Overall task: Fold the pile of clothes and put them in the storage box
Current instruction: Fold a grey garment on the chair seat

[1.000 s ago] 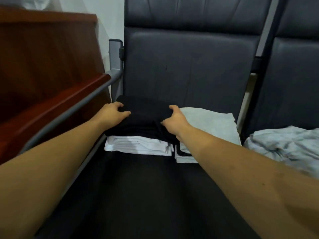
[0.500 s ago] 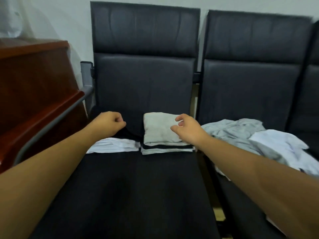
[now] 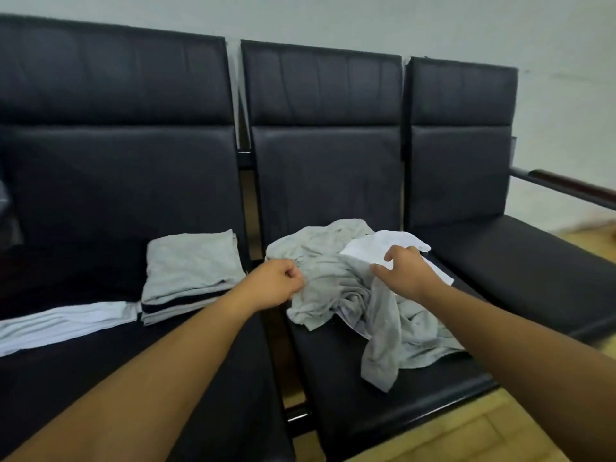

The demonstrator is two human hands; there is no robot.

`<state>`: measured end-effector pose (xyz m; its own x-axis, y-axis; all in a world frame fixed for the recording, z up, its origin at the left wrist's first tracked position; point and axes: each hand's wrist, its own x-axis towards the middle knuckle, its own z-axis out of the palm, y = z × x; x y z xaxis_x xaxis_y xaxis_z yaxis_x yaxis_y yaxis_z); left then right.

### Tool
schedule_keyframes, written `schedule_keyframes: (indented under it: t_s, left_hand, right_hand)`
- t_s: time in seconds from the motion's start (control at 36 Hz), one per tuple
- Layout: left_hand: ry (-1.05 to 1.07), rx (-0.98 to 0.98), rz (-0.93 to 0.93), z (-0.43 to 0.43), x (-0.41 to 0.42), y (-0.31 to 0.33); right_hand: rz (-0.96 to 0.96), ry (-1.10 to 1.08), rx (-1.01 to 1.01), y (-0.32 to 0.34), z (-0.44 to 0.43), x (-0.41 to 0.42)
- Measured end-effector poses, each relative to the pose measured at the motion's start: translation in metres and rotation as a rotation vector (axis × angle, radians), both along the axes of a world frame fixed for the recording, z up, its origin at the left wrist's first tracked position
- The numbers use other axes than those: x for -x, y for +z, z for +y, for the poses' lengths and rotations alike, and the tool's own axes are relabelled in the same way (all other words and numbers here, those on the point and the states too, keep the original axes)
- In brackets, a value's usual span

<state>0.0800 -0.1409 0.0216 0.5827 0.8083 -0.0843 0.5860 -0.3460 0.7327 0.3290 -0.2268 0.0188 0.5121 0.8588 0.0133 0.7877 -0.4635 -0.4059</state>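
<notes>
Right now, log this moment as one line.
step: picking next garment | left hand: grips grey cloth | right hand: open over white cloth | folded stack: left seat

just one cam here, head-worn, so no 2nd view is overlapping w/ it. it's looking forward & down along both forearms, which are coming in from the bottom corners, w/ the left hand [image 3: 276, 281] and right hand [image 3: 406, 275] landing near centre frame. it's facing the seat row roughly square-on, the middle seat [image 3: 333, 181] sitting just right of centre and the wall [image 3: 333, 18] filling the top. it's working at arm's reach from the loose clothes [image 3: 350, 295]. the wide lens is bowing the seat backs; the floor [image 3: 466, 435] at lower right is smearing, prob. motion blur.
</notes>
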Motion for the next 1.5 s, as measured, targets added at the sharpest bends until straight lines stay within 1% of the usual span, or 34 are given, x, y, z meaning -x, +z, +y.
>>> schedule_keyframes:
  t_s: [0.08,0.17,0.22,0.28,0.31,0.36,0.39,0.42,0.47,0.5,0.53,0.56,0.61,0.67,0.72,0.78,0.83,0.89,0.92,0.94,0.97,1.06,1.08,1.11,1.19,1.25,1.33,1.42,1.44,1.5]
  left_hand:
    - [0.044,0.062,-0.055,-0.003,-0.035,-0.009]
    - [0.091,0.134,-0.108,-0.008,-0.068,-0.022]
    - [0.147,0.189,-0.16,-0.009,-0.086,-0.03]
    - [0.211,0.236,-0.17,-0.008,-0.097,-0.04]
    - [0.253,0.293,-0.187,-0.006,-0.1,-0.045]
    - [0.323,0.493,-0.343,-0.006,-0.103,-0.052]
    - [0.344,0.586,-0.437,-0.007,-0.103,-0.051]
    - [0.361,0.658,-0.504,-0.006,-0.102,-0.05]
    - [0.362,0.78,-0.564,-0.006,-0.099,-0.046]
    - [0.346,0.852,-0.596,-0.003,-0.097,-0.043]
    - [0.329,0.921,-0.628,-0.003,-0.097,-0.039]
    - [0.314,0.959,-0.647,-0.002,-0.096,-0.035]
    - [0.311,0.952,-0.625,-0.003,-0.095,-0.03]
    - [0.395,0.887,-0.606,-0.003,-0.091,-0.029]
    - [0.466,0.865,-0.702,0.0,-0.081,-0.03]
    - [0.437,0.885,-0.821,0.001,-0.07,-0.029]
    - [0.37,0.914,-0.905,-0.008,-0.058,-0.019]
    - [0.287,0.956,-0.984,-0.02,-0.045,-0.006]
    - [0.244,0.982,-1.002,-0.024,-0.042,-0.002]
    - [0.198,0.996,-1.013,-0.031,-0.034,0.005]
    - [0.165,0.993,-0.999,-0.035,-0.031,0.009]
    - [0.115,0.961,-0.946,-0.05,-0.018,0.018]
    - [0.104,0.951,-0.937,-0.054,-0.014,0.018]
    - [0.088,0.942,-0.937,-0.058,-0.009,0.017]
    - [0.03,0.957,-0.932,-0.064,0.009,0.011]
    - [0.043,0.965,-0.918,-0.067,0.028,0.007]
    - [0.025,0.956,-0.861,-0.071,0.063,0.001]
    - [0.0,0.924,-0.755,-0.071,0.093,-0.004]
    - [0.018,0.871,-0.714,-0.072,0.1,-0.006]
    - [0.06,0.703,-0.634,-0.073,0.107,-0.011]
  right_hand:
    - [0.035,-0.018,0.041,-0.017,-0.004,-0.013]
    - [0.132,-0.022,0.062,-0.039,-0.004,-0.012]
    - [0.148,0.02,0.035,-0.053,-0.002,-0.011]
    - [0.168,0.06,-0.048,-0.065,-0.002,-0.01]
    - [0.168,0.084,-0.118,-0.07,-0.002,-0.01]
    - [0.255,0.103,-0.263,-0.07,-0.004,-0.008]
    - [0.37,0.109,-0.326,-0.064,-0.006,-0.006]
    - [0.542,0.124,-0.384,-0.056,-0.008,-0.003]
    - [1.006,0.169,-0.489,-0.042,-0.012,0.001]
    - [1.236,0.208,-0.497,-0.036,-0.014,0.003]
    - [1.417,0.231,-0.462,-0.032,-0.017,0.006]
    - [1.519,0.248,-0.398,-0.03,-0.019,0.01]
    - [1.544,0.284,-0.259,-0.033,-0.023,0.022]
    - [1.542,0.321,-0.167,-0.04,-0.026,0.029]
    - [1.578,0.307,-0.14,-0.044,-0.031,0.031]
    - [1.575,0.245,-0.183,-0.048,-0.034,0.028]
    - [1.488,0.127,-0.194,-0.052,-0.035,0.026]
    - [1.332,0.0,-0.146,-0.058,-0.035,0.028]
    - [1.305,-0.037,-0.115,-0.061,-0.034,0.027]
    - [1.328,-0.056,-0.085,-0.059,-0.035,0.032]
    - [1.413,-0.081,-0.066,-0.061,-0.034,0.033]
    - [1.74,-0.18,-0.104,-0.052,-0.037,0.042]
    - [1.778,-0.208,-0.116,-0.05,-0.036,0.046]
    - [1.755,-0.225,-0.114,-0.049,-0.035,0.05]
    - [1.591,-0.182,-0.167,-0.042,-0.032,0.067]
    - [1.556,-0.15,-0.268,-0.033,-0.031,0.076]
    - [1.646,-0.034,-0.401,-0.022,-0.03,0.087]
    - [1.763,0.143,-0.422,-0.014,-0.029,0.106]
    - [1.763,0.182,-0.395,-0.011,-0.03,0.116]
    - [1.703,0.23,-0.309,-0.007,-0.031,0.139]
